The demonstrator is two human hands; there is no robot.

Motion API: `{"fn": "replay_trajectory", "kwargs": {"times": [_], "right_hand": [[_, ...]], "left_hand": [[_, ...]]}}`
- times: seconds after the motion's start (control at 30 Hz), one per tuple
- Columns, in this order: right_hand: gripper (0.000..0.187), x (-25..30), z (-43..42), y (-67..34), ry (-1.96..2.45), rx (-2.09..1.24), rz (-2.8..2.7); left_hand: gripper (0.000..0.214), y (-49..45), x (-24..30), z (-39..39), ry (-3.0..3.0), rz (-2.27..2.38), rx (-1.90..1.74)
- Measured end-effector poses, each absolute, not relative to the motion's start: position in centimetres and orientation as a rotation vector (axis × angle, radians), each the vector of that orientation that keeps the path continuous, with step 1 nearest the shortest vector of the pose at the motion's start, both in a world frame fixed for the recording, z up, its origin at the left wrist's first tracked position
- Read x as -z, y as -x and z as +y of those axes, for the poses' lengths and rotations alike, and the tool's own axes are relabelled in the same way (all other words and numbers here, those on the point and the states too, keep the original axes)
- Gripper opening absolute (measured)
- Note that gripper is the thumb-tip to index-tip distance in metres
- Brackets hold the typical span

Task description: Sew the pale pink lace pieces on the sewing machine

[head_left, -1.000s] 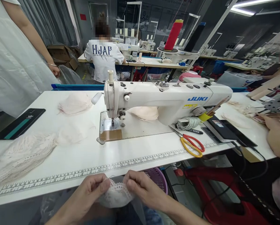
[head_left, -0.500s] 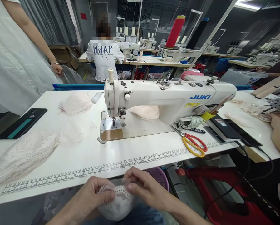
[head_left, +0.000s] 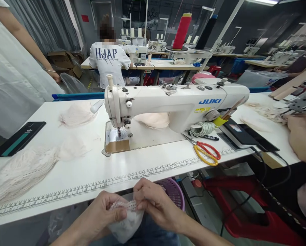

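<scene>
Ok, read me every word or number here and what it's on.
"JUKI": on the sewing machine arm.
"HJAF": on the back of a person's white T-shirt.
Too small or blurred to read: the line under HJAF, the machine's yellow sticker, the printed ruler numbers.

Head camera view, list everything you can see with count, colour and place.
white JUKI sewing machine: one, white, table centre.
long white worktable: one, white, spans view.
red and yellow scissors: one, table, right of centre.
pale pink lace heaps: three, pink, two left, one under machine arm.
flat black phone: one, black, table's left edge.
tall red thread cone: one, red, behind machine.
purple plastic basket: one, purple, under table.
small white lace-trimmed fabric piece: one, white, pinched by both hands.
left hand, right hand: two, bare, below table's near edge.
</scene>
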State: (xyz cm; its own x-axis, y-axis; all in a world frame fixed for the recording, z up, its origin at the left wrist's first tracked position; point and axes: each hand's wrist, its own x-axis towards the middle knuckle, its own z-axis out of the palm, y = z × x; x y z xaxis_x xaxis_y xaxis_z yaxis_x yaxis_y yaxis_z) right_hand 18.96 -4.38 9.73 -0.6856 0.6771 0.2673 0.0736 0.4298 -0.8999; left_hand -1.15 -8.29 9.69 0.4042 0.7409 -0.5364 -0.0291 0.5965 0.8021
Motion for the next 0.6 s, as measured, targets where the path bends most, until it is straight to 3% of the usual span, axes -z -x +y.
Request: {"fn": "replay_trajectory", "kwargs": {"times": [0.2, 0.4, 0.53, 0.6], "right_hand": [[0.019, -8.8, -4.9, -23.6, 0.750, -1.174, -2.031], [0.025, -4.6, -5.9, -31.8, 1.269, -0.880, -2.269], [0.011, -6.2, -7.2, -30.8, 1.350, -0.762, -2.189], [0.008, -8.3, -7.7, -28.4, 1.188, -0.881, -2.170]], "left_hand": [[0.043, 0.2, -10.5, -8.1, -0.808, 1.054, -0.517], [0.041, -0.3, -10.0, -8.1, -0.791, 1.048, -0.515], [0.040, -1.3, -9.7, -8.1, -0.781, 1.057, -0.494], [0.040, -1.7, -9.7, -8.1, -0.769, 1.042, -0.489]]}}
